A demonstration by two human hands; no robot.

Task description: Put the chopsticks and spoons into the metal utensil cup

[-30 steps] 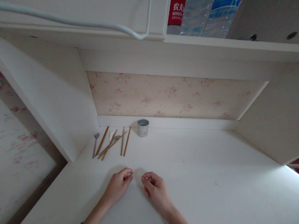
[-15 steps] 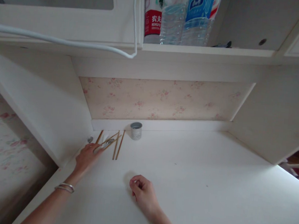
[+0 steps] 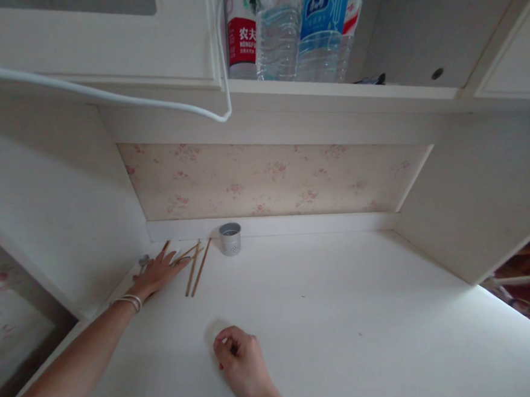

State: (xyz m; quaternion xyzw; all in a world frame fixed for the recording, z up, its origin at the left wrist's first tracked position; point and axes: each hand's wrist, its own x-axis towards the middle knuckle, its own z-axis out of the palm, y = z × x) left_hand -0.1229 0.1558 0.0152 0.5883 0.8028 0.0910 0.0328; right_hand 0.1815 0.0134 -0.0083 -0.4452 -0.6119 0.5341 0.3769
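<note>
My left hand (image 3: 157,272) lies with its fingers spread over a small group of utensils at the back left of the white tabletop. Wooden chopsticks (image 3: 185,254) poke out past its fingertips, and a metal spoon (image 3: 186,259) is mostly hidden beneath the fingers. Beside them, two more chopsticks (image 3: 201,268) lie apart from the hand. A round metal spoon end (image 3: 144,261) shows left of the hand. The grey perforated metal holder (image 3: 230,239) stands upright near the back wall. My right hand (image 3: 239,360) rests nearer me, fingers curled to the thumb, holding nothing visible.
Overhead, a shelf (image 3: 345,93) holds several plastic bottles (image 3: 276,42). A white cable (image 3: 163,103) hangs across the front of the cabinet. Side panels (image 3: 474,195) bound the white tabletop (image 3: 329,324), and floral wallpaper (image 3: 271,175) covers the back.
My left hand has flattened further over the chopsticks and spoon. My right hand keeps its curled shape. The view has turned slightly to the right.
</note>
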